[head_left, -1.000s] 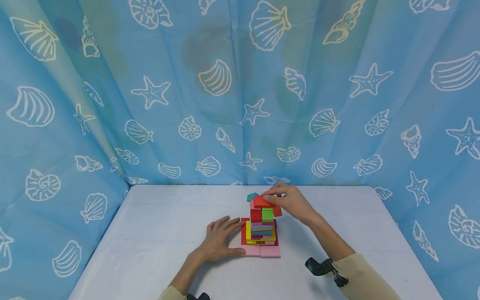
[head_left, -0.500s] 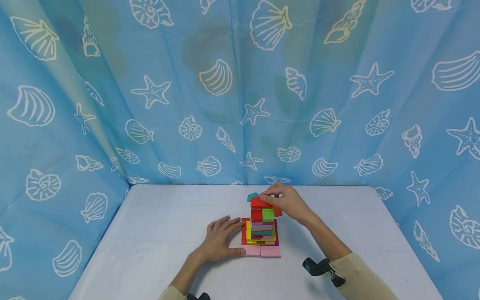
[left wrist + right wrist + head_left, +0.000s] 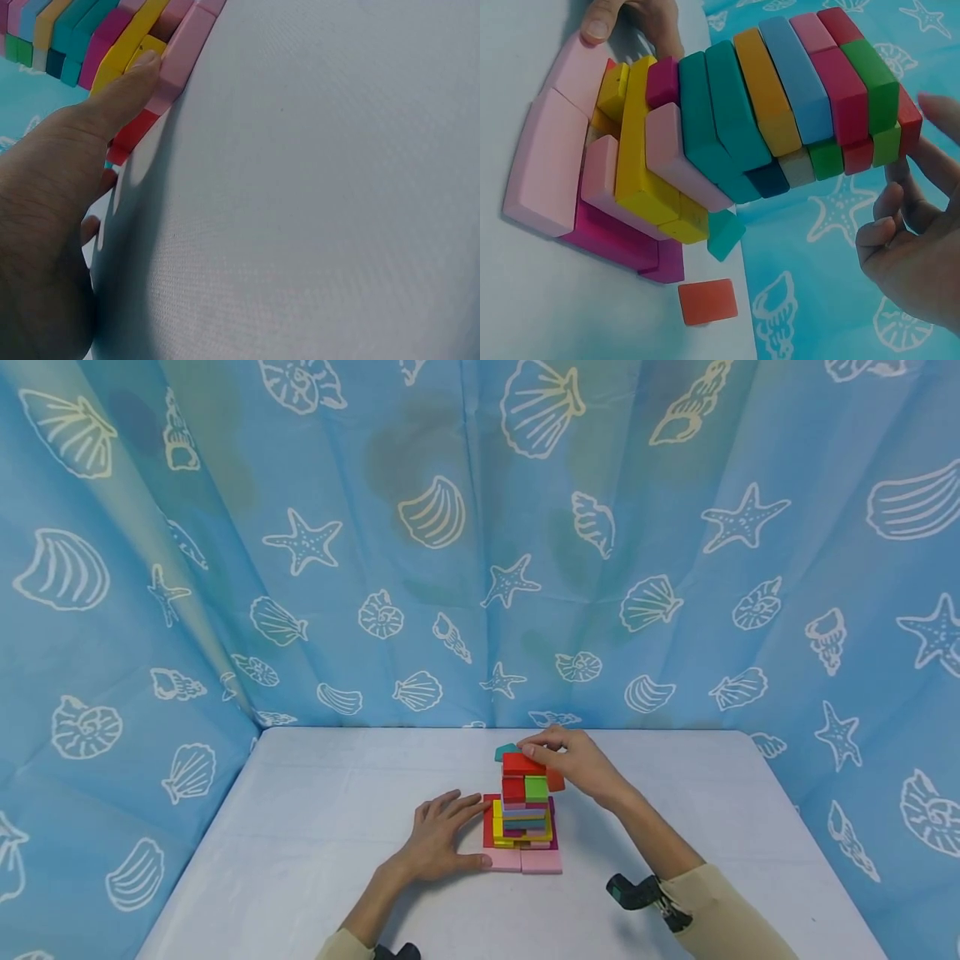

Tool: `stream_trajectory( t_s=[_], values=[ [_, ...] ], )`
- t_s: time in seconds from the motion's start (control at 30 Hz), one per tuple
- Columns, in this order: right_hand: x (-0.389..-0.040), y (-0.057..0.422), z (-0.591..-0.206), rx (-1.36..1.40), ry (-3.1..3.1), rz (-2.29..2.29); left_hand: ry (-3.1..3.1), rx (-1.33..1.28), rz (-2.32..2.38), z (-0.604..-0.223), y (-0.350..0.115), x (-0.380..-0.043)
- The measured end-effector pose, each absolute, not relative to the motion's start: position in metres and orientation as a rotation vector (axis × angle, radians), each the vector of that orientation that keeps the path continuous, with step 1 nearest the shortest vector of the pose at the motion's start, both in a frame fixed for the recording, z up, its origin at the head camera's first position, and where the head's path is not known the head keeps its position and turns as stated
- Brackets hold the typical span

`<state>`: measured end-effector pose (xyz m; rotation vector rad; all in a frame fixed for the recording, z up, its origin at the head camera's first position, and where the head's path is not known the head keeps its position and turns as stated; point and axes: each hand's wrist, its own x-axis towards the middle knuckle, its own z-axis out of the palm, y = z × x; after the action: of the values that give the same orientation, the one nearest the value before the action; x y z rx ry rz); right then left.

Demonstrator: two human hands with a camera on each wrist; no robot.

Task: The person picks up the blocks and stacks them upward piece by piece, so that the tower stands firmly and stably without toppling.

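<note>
A tower of colourful wooden blocks (image 3: 524,823) rises near the middle of the table on a wide base of pink, red and magenta blocks. At its top lies a red block (image 3: 517,764), which my right hand (image 3: 581,768) pinches between thumb and fingers at its right end. In the right wrist view a green block (image 3: 870,82) sits just beneath this red one. My left hand (image 3: 437,843) rests at the base's left side with fingers spread. Its thumb touches the front pink block (image 3: 184,56); yellow blocks (image 3: 124,49) are close to the thumb.
On the table behind the tower lie a loose orange block (image 3: 709,301) and a teal piece (image 3: 724,234). The white table (image 3: 322,810) ends at a blue shell-patterned curtain (image 3: 480,568) at the back and sides.
The top red block has shifted left with my right hand, from overhanging on the right to sitting over the tower. My left hand has stayed in place.
</note>
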<state>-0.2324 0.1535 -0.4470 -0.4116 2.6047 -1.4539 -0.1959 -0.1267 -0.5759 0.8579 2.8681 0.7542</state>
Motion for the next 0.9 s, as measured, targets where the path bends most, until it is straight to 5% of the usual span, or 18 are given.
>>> stream_trajectory(
  t_s=[0.47, 0.9],
  values=[
    [-0.232, 0.262, -0.467, -0.559, 2.424, -1.148, 2.869, 0.876, 0.743, -0.575, -0.126, -0.198],
    [-0.175, 0.342, -0.521, -0.395, 2.207, -0.986, 2.859, 0.859, 0.723, -0.574, -0.127, -0.197]
  ],
)
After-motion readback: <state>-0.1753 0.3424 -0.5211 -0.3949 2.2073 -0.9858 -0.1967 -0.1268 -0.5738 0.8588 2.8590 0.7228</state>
